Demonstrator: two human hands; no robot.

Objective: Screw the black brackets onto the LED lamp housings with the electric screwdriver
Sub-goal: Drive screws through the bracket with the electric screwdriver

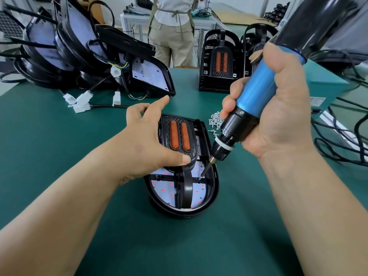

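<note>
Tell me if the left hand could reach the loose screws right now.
Probably not easily: the left hand holds the bracket, and the screwdriver in the right hand stands between it and the screws.

Far centre: person (171, 32) in apron at white bench (135, 18). Right: teal box (326, 84), black cables (318, 140). Left: white connectors (79, 102).

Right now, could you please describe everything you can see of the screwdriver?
The screwdriver has a glossy blue barrel, a black top running out of view, a black collar, a knurled chuck and a thin bit. It tilts, bit down and leftward, its tip on a screw inside the housing. The right hand grips the barrel.
</note>
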